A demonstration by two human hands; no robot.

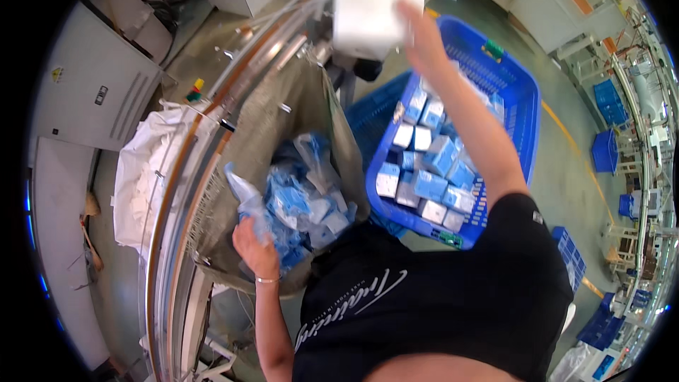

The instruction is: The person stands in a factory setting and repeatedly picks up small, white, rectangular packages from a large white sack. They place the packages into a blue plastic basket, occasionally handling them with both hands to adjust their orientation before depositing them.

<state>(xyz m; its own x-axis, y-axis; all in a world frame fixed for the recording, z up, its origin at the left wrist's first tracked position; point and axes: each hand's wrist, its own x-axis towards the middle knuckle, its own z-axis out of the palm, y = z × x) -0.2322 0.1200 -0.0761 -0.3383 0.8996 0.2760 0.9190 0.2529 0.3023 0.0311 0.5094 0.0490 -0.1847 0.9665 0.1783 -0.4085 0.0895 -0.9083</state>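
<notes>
My right hand (pixel 426 41) reaches far forward and grips the right side of a white block (pixel 369 20), blurred by motion. Its exact kind cannot be made out. Lower left, my left hand (pixel 256 246) is closed on a crumpled, pale blue plastic wrapper (pixel 249 198) over the mouth of a large grey-green cloth sack (pixel 256 117). Inside the sack lies a heap of blue and clear plastic film (pixel 291 198). Beneath my right forearm, a blue plastic basket (pixel 525 110) holds many small blue-and-white packs (pixel 430 185), partly hidden by the arm.
A curved metal rail (pixel 166 240) runs along the left of the sack. Beyond it hangs a white sack (pixel 145 177), with a grey cabinet (pixel 99 92) behind. More blue crates (pixel 610 107) and a long conveyor line (pixel 647 170) stand at the right.
</notes>
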